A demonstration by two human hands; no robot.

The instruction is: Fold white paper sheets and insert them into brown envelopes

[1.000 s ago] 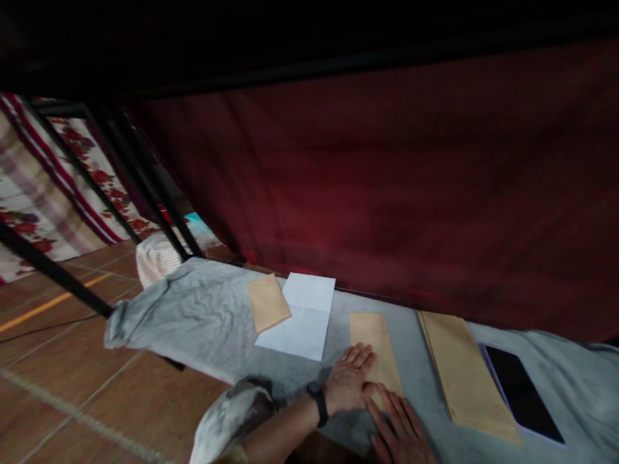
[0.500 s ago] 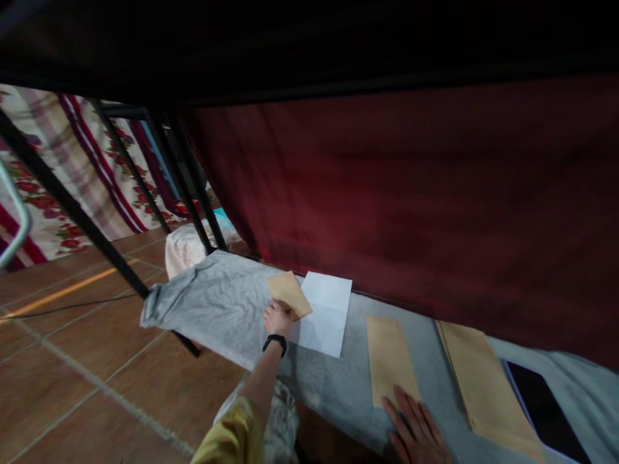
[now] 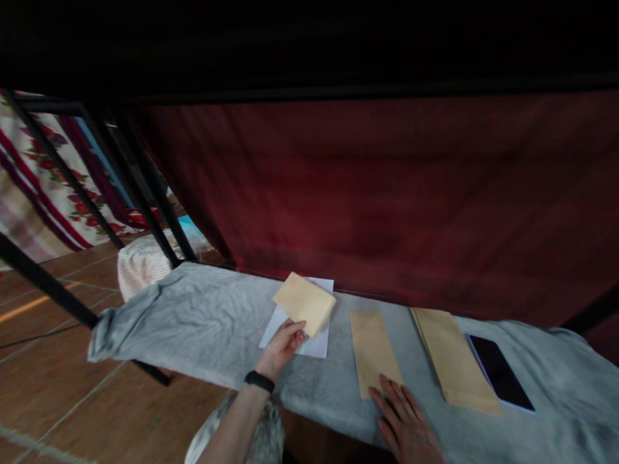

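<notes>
My left hand [image 3: 283,343] pinches the near corner of a small tan envelope [image 3: 305,302] and holds it lifted above a white sheet of paper [image 3: 316,345]. A black band circles that wrist. My right hand [image 3: 405,420] lies flat with fingers spread on the near end of a long brown envelope [image 3: 371,348]. All of this rests on a grey cloth-covered surface [image 3: 203,319].
A stack of long brown envelopes [image 3: 449,357] lies to the right, with a dark phone [image 3: 500,372] beside it on white paper. A dark red curtain [image 3: 387,193] hangs behind. Black metal bars [image 3: 145,200] and a pale striped bundle [image 3: 140,261] stand at the left, over a brown tiled floor [image 3: 72,386].
My left hand left the long envelope, reached left to the small tan envelope, gripped it and carried it right over the white sheet. My right hand stayed on the long envelope.
</notes>
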